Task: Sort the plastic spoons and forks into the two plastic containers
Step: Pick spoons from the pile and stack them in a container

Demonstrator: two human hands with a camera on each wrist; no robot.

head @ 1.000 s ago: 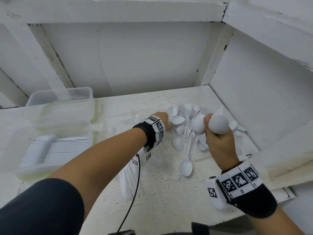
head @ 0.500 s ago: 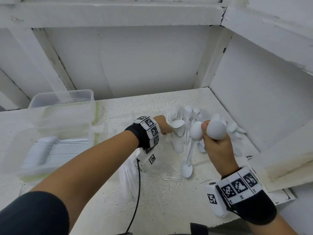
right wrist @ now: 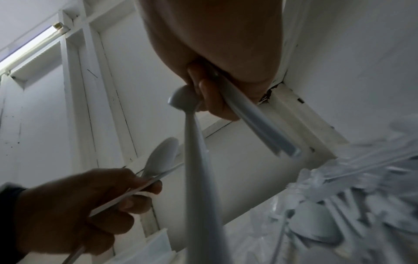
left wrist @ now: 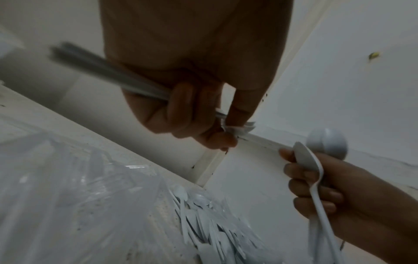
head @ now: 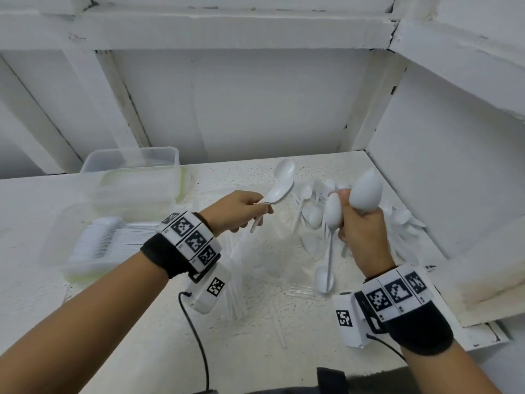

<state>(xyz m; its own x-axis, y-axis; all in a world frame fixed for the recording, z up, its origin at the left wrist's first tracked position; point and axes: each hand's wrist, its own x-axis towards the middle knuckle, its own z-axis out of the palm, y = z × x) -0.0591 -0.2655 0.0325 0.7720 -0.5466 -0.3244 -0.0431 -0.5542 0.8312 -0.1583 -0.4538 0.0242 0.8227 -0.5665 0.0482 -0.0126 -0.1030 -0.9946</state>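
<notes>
Right hand [head: 362, 231] at centre right, fingers curled round a bundle of spoons [head: 365, 191]; left hand [head: 235, 213] mid-frame, fingers pinching spoon handles [head: 279, 184]; loose spoon pile [head: 315, 214] behind; containers [head: 133, 177] upper left.

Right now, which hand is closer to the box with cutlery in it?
The left hand. It grips spoons on the same side as the container, while the right hand holds its spoons over the pile.
</notes>
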